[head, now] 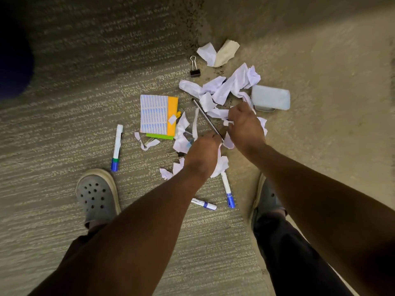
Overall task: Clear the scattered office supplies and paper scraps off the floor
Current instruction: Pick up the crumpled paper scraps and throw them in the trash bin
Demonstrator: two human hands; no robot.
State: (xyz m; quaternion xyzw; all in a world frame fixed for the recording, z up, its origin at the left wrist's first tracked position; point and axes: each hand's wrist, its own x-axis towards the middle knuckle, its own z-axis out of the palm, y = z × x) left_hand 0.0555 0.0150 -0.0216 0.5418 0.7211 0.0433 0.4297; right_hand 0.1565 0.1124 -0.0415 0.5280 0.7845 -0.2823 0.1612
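Both hands are down in the paper scraps (226,86) on the carpet floor (64,124). The left hand (203,153) pinches a thin metal rod (206,116); the right hand (245,124) curls around scraps. Next, scoop up more scraps, then markers.

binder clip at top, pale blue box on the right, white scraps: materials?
Binder clip: likely metal, glossy black body with shiny wire handles. Pale blue box: probably plastic, smooth matte surface with rounded corners. White scraps: paper, crumpled with torn edges.
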